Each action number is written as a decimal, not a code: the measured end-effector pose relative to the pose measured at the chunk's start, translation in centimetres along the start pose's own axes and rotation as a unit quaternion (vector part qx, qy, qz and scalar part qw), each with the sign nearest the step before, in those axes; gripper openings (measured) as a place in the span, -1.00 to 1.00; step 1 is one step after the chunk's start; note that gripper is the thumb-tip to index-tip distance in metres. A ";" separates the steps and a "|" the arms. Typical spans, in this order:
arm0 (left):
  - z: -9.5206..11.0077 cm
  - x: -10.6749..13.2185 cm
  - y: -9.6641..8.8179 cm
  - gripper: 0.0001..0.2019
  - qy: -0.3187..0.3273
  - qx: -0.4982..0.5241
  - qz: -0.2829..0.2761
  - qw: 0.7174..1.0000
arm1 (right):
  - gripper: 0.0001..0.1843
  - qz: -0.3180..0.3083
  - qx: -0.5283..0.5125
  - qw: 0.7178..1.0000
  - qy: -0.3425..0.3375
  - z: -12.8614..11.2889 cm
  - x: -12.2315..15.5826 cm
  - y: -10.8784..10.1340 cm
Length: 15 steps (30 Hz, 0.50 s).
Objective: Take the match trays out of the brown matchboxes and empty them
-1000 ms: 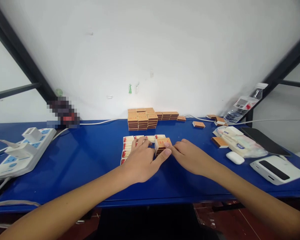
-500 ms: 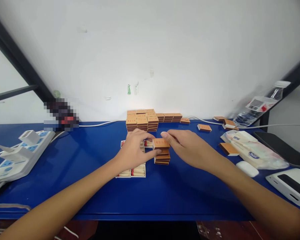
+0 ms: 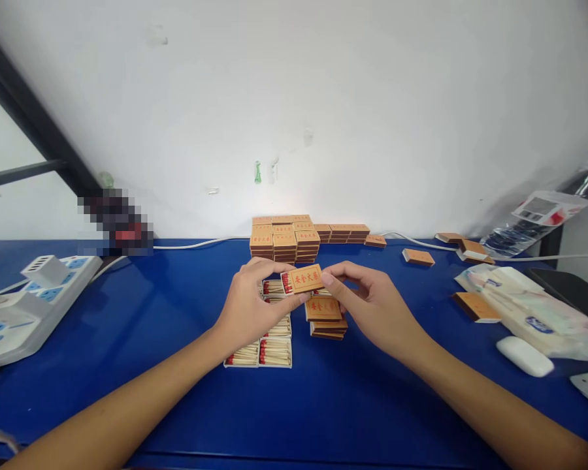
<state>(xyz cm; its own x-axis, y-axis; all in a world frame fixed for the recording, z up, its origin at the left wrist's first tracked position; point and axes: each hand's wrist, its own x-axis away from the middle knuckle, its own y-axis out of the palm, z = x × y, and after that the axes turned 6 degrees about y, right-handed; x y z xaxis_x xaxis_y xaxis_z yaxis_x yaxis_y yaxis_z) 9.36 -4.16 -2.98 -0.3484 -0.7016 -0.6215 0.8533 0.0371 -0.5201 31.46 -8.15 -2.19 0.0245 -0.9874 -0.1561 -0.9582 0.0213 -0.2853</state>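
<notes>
A matchbox (image 3: 308, 279) with an orange printed top is held up between my two hands, tilted. Red match heads show at its left end, where the inner tray sticks out a little. My left hand (image 3: 253, 297) has its fingers closed around that end. At the other end, my right hand (image 3: 367, 294) grips with thumb and forefinger. Just below is a small stack of matchboxes (image 3: 327, 318). Open white trays of matches (image 3: 275, 352) lie in rows to the left, partly hidden by my left hand.
Matchboxes are piled (image 3: 284, 243) against the wall, with loose ones (image 3: 418, 257) to the right. A power strip (image 3: 39, 307) is on the left. A tissue pack (image 3: 534, 313), a white case (image 3: 525, 356) and a plastic bottle (image 3: 543, 212) occupy the right of the blue table (image 3: 294, 414).
The held matchbox now shows red match heads at its left end, and both hands are on it. It has tilted up, off the stack. The view has shifted slightly.
</notes>
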 end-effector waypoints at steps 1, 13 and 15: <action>0.0 0.0 0.0 -0.65 0.008 -0.002 -0.005 1.000 | -0.60 0.001 0.007 1.000 -0.006 0.0 0.0 0.0; -0.8 0.0 -0.5 -0.55 0.020 -0.047 0.023 0.998 | -0.61 0.085 -0.021 0.994 0.060 1.0 -2.1 -2.6; -1.0 -0.1 -0.7 -0.57 0.007 -0.052 0.024 0.998 | -0.59 0.089 -0.034 0.993 0.075 1.2 -2.7 -3.6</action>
<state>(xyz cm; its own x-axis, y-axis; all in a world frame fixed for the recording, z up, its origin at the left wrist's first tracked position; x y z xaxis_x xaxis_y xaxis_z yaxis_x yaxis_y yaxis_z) 8.45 -3.42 -3.18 -0.3152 -0.6868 -0.6549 0.8241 0.1441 -0.5478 35.19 -5.36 -1.88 -0.1852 -0.9812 -0.0551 -0.9608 0.1925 -0.1995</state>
